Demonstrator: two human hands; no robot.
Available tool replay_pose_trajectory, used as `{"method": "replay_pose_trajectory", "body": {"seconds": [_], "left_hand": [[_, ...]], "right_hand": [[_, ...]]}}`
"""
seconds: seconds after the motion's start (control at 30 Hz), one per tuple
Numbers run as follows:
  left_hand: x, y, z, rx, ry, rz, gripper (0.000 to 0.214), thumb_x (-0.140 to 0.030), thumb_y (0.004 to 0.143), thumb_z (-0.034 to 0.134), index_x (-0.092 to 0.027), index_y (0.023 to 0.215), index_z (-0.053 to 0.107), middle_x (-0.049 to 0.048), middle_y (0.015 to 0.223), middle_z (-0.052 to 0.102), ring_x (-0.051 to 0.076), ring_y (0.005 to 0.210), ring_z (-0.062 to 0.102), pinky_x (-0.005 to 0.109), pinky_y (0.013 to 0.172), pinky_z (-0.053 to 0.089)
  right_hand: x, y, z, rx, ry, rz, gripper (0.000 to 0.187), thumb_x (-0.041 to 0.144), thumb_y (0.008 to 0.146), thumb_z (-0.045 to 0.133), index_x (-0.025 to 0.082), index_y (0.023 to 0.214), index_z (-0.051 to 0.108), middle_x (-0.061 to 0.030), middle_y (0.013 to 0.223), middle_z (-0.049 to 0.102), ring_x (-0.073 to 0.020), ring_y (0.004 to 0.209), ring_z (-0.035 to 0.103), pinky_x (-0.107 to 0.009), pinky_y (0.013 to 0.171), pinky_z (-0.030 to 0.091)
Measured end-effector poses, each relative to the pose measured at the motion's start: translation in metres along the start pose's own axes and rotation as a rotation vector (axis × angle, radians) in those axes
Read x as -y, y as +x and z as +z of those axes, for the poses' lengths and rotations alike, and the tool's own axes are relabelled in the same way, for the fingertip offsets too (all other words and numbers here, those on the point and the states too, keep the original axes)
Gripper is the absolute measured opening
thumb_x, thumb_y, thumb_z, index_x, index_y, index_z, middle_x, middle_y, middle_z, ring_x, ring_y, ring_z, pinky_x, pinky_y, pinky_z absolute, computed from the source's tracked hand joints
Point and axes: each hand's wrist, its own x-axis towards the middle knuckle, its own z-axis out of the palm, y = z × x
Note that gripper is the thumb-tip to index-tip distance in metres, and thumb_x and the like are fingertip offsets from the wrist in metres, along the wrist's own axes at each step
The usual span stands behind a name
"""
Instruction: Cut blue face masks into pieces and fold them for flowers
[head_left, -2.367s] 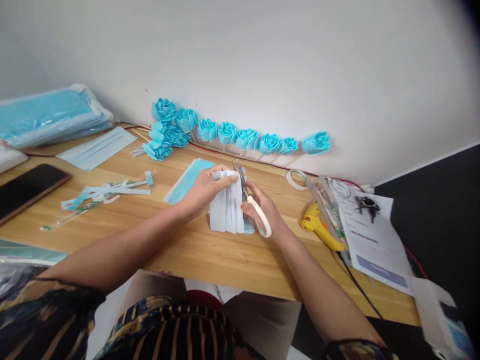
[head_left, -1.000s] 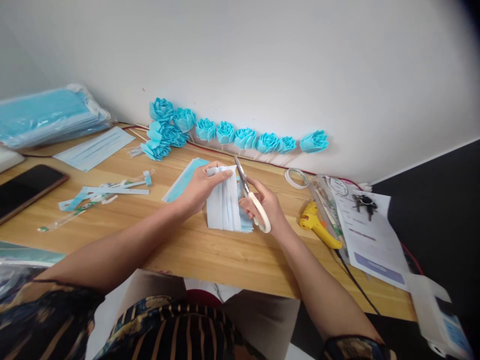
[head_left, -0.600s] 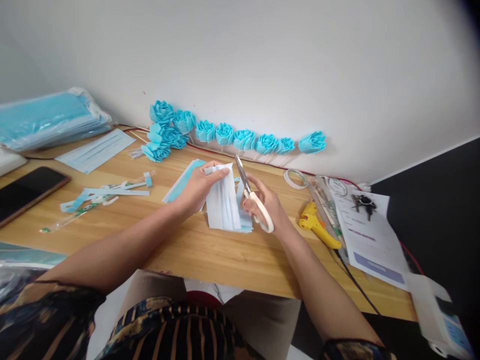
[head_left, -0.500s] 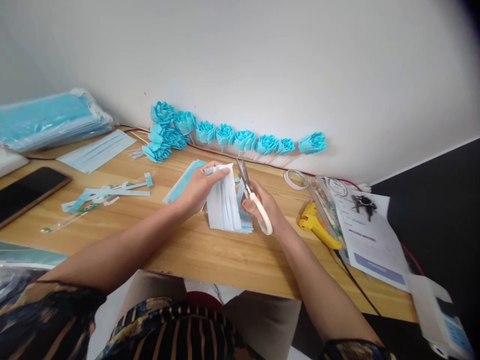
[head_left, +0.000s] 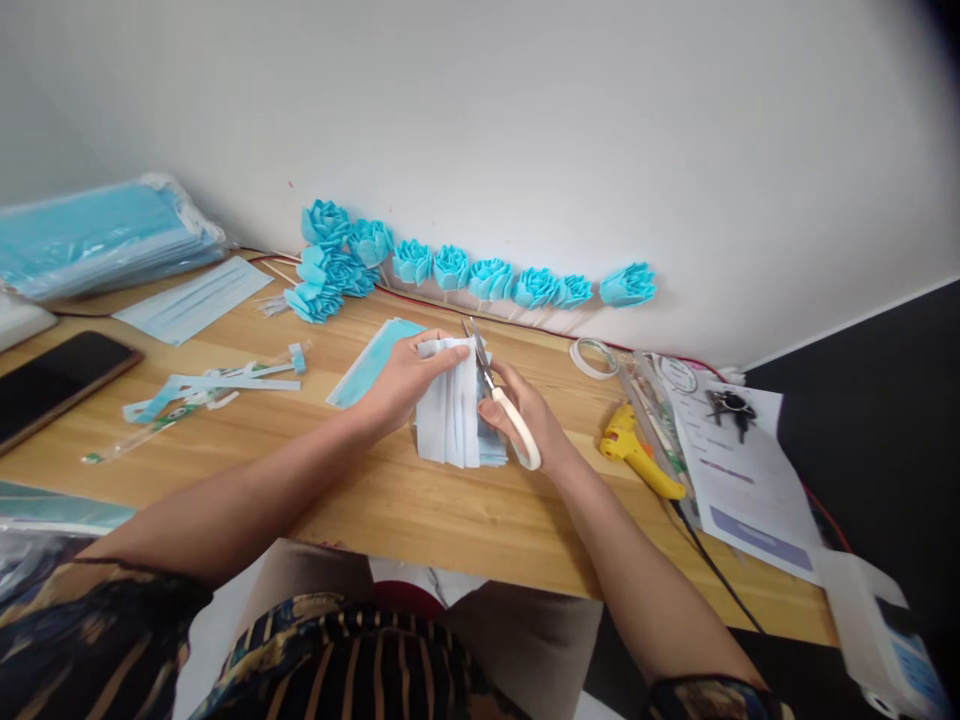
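Observation:
My left hand [head_left: 411,375] pinches a pale pleated face mask [head_left: 448,420] near its upper edge, thumb in front. In my right hand [head_left: 531,415] is a pair of scissors [head_left: 510,415] with white handles. Their blades lie at the right side of the held mask, close to my left thumb. Whether the blades are cutting into the mask I cannot tell. Partly behind the held mask, more light-blue mask material [head_left: 493,448] lies on the table. Left of my left hand rests a flat blue mask piece [head_left: 375,365], half covered by the hand.
Several blue rosettes [head_left: 491,280] on sticks lean along the wall. At left are a bag of masks [head_left: 97,235], a phone [head_left: 60,385] and cut strips [head_left: 232,384]. To the right lie a tape roll [head_left: 592,358], a yellow glue gun [head_left: 641,455], papers [head_left: 720,470] and keys [head_left: 731,408].
The scissors have shifted slightly left and their blades have come closer together against the mask's side. My left hand has moved slightly to the right with the mask.

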Motion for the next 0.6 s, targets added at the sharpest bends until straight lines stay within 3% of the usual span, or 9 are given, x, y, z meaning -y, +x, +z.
{"method": "replay_pose_trajectory", "body": {"seconds": [0.6], "left_hand": [[-0.0020,-0.0012,0.0026,-0.004,-0.013,-0.047,0.037,-0.044,0.066,0.084,-0.018,0.075,0.060,-0.0022,0.067,0.058,0.012,0.059,0.050,0.025,0.058,0.037]], "right_hand": [[0.0018,0.0006,0.0016,-0.032,0.058,0.032,0.093,0.067,0.074,0.076,0.016,0.145,0.048,0.0079,0.059,0.052,-0.0116,0.050,0.046,-0.026,0.048,0.036]]}}
